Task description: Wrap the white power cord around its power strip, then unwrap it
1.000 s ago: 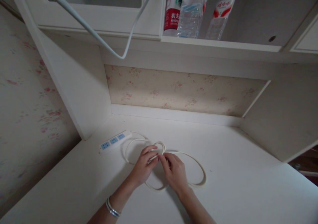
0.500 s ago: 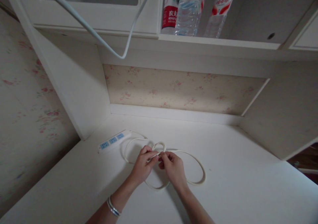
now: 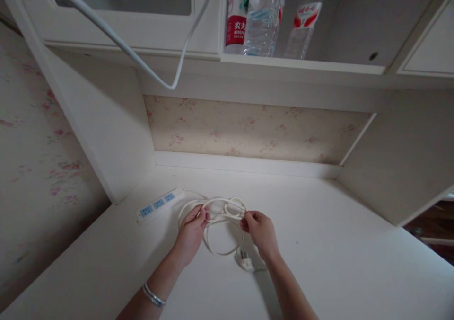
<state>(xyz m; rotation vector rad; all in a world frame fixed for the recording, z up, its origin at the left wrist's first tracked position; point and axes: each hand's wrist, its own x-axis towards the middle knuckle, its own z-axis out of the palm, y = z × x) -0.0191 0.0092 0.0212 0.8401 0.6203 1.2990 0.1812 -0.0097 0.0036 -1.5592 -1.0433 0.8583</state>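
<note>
two-handed pinch on cord (image 3: pixel 220 200) | left hand (image 3: pixel 190 235), right hand (image 3: pixel 261 232) now farther apart | plug (image 3: pixel 245 262) newly visible

My cable (image 3: pixel 220 200) is cream-white, and so is the plug (image 3: pixel 245 263). The power strip (image 3: pixel 179 194) is white with three light-blue socket panels (image 3: pixel 158 204). I wear silver bangles (image 3: pixel 153 295). My table (image 3: pixel 336 253) is white. Pink and red flowers pattern the beige wallpaper (image 3: pixel 220 142). The hanging cord (image 3: pixel 124 47) is pale bluish-white, the left bottle (image 3: pixel 235 32) has a red and white label, the right bottle (image 3: pixel 299 43) a white one with red shapes.
</note>
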